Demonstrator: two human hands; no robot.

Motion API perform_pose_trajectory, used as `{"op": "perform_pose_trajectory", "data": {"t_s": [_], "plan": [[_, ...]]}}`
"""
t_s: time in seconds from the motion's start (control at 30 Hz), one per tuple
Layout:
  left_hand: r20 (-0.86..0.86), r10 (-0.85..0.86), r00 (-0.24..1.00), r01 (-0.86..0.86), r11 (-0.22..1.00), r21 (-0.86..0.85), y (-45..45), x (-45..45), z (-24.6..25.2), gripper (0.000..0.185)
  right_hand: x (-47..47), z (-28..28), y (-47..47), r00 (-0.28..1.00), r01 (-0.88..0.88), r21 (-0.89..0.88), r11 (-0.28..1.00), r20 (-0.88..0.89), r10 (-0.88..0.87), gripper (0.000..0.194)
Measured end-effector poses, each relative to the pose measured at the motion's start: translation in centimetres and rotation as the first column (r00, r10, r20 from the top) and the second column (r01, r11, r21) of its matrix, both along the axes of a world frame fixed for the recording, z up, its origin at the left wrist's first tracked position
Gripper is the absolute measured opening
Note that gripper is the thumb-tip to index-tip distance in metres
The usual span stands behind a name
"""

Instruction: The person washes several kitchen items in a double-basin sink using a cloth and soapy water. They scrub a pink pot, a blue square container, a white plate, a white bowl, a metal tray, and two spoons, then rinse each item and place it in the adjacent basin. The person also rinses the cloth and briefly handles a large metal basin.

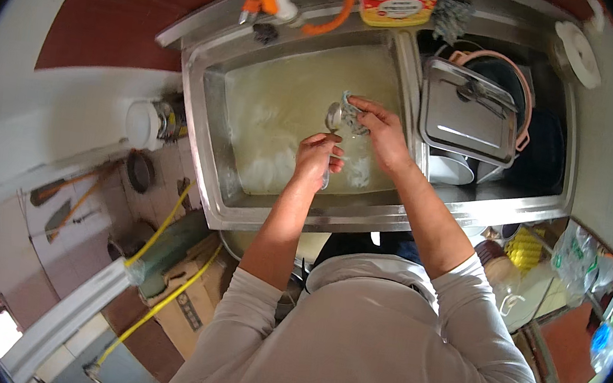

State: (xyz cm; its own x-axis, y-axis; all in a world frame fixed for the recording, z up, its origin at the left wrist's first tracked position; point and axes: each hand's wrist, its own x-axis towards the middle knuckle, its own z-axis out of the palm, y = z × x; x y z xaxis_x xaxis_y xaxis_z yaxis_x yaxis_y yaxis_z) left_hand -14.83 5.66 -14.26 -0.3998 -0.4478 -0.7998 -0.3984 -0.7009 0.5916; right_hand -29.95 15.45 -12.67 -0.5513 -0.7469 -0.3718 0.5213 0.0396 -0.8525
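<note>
Over the left basin of a steel sink (207,191), filled with cloudy water (289,93), my left hand (319,158) holds a metal spoon (334,116) by its handle, bowl end up towards the far side. My right hand (381,129) pinches a grey-blue scrubbing pad or cloth (352,116) right beside the spoon's bowl. Whether pad and bowl touch is hard to tell.
The right basin holds a rectangular metal tray (467,122) with utensils on it, a pink-rimmed basin (529,92) and a white bowl (448,169). Behind the sink stand an orange hose (337,22), a yellow container (399,3) and another scrubber (452,20).
</note>
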Motion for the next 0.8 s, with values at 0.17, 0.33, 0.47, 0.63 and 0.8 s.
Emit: {"op": "perform_pose_trajectory", "data": {"t_s": [0.17, 0.33, 0.47, 0.63, 0.8], "plan": [[-0.09, 0.1, 0.991, -0.094, 0.993, 0.071, 1.4, 1.2, -0.2, 0.019, 1.0, 0.8, -2.6, 0.701, -0.29, 0.279, 0.915, -0.589, 0.402, 0.019], [-0.178, 0.235, 0.956, -0.22, 0.97, 0.1, 1.5, 2.5, -0.2, 0.015, 1.3, 0.7, -4.2, 0.464, -0.337, 0.387, 0.858, -0.725, 0.509, 0.021], [-0.123, 0.356, 0.926, -0.335, 0.928, 0.165, 1.0, 3.3, -1.0, 0.017, 1.9, 2.5, -5.5, 0.392, -0.404, 0.427, 0.809, -0.719, 0.574, 0.022], [-0.067, 0.312, 0.948, -0.29, 0.929, 0.23, 1.1, 4.8, -3.3, 0.02, 3.5, 6.4, -7.6, 0.748, -0.422, 0.188, 0.887, -0.481, 0.457, 0.014], [-0.267, 0.351, 0.898, -0.284, 0.923, 0.258, 0.9, 5.2, -1.5, 0.025, 2.4, 3.6, -8.5, 0.672, -0.308, 0.313, 0.899, -0.597, 0.438, 0.011]]}}
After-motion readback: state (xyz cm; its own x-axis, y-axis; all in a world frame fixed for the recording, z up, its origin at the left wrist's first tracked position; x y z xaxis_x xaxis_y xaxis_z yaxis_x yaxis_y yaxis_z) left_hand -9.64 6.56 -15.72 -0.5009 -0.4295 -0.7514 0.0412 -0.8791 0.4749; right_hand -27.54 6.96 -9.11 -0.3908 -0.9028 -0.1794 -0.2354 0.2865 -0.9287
